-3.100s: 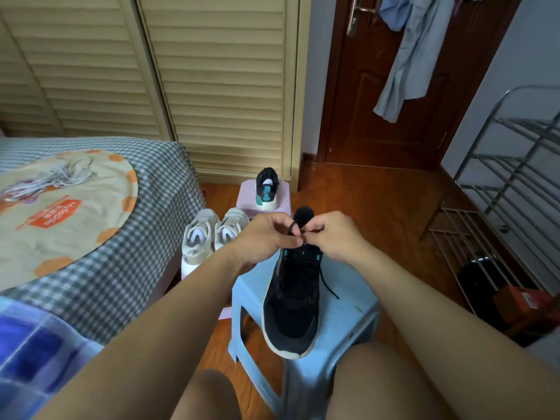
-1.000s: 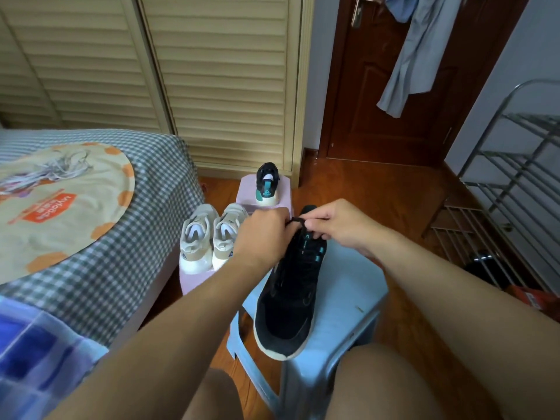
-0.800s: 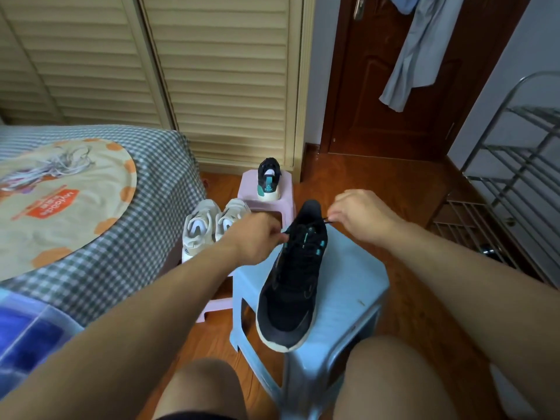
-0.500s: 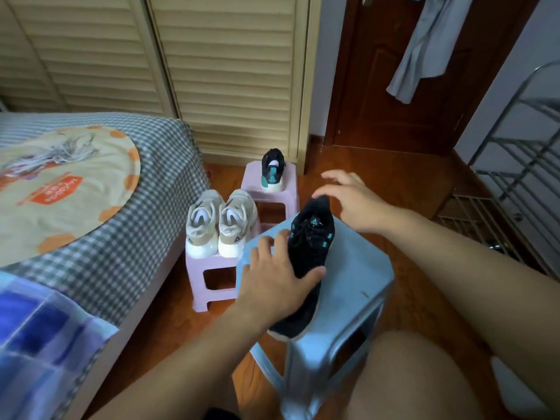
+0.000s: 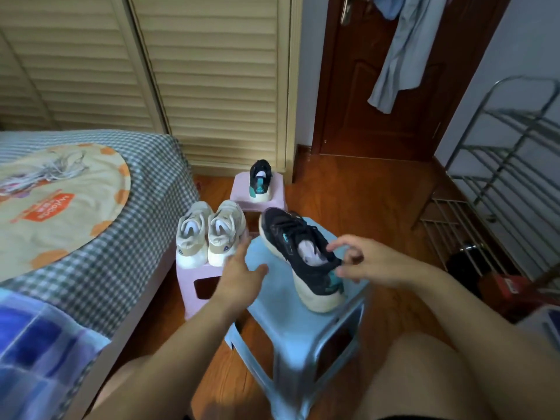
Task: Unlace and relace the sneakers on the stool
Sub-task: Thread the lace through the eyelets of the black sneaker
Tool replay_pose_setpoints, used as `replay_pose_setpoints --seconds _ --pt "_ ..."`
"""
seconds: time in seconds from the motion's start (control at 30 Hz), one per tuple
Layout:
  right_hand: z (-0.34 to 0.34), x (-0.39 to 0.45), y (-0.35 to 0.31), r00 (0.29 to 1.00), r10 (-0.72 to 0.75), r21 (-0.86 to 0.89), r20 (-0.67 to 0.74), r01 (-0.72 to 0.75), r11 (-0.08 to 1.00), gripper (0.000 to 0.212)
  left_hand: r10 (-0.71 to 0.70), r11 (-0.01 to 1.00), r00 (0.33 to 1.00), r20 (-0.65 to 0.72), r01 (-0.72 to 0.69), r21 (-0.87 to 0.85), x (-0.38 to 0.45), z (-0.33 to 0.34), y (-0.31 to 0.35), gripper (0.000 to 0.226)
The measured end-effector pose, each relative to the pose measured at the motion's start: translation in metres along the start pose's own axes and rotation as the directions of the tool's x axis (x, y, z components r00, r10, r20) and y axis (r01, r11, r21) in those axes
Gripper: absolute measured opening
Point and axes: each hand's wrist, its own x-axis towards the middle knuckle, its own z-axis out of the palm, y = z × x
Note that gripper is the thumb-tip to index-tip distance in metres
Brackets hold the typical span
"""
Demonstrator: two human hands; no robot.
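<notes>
From my feed the bed's orange "mylodos"-looking print is barely legible, the black sneaker sits on the blue stool, right hand pinching its heel, left hand fingers spread, holding nothing.

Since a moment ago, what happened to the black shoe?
The black sneaker on the light blue plastic stool was turned round: heel now faces the person. Both hands let the lace go; left hand open, right hand at the heel. Beige sneakers stayed put.
</notes>
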Motion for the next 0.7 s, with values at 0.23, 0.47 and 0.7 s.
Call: replay_pose_setpoints --seconds 0.23,0.47,0.7 --pt "0.049 0.029 -0.017 0.968 0.228 0.287 -0.106 -0.19 0.939 0.033 0.098 0.89 0.964 0.248 0.027 -0.456 -0.011 0.039 0.015 0.045" --pt "-0.014 0.089 -0.075 0.877 0.437 -0.169 -0.2 -0.47 0.866 0.044 0.046 0.998 0.978 0.204 -0.034 -0.061 0.06 0.003 0.019 0.045" --pt "-0.048 0.266 -0.071 0.956 0.148 -0.165 -0.255 -0.194 0.967 0.046 0.051 0.879 0.996 0.068 -0.077 0.47 0.254 -0.041 0.038 0.042"
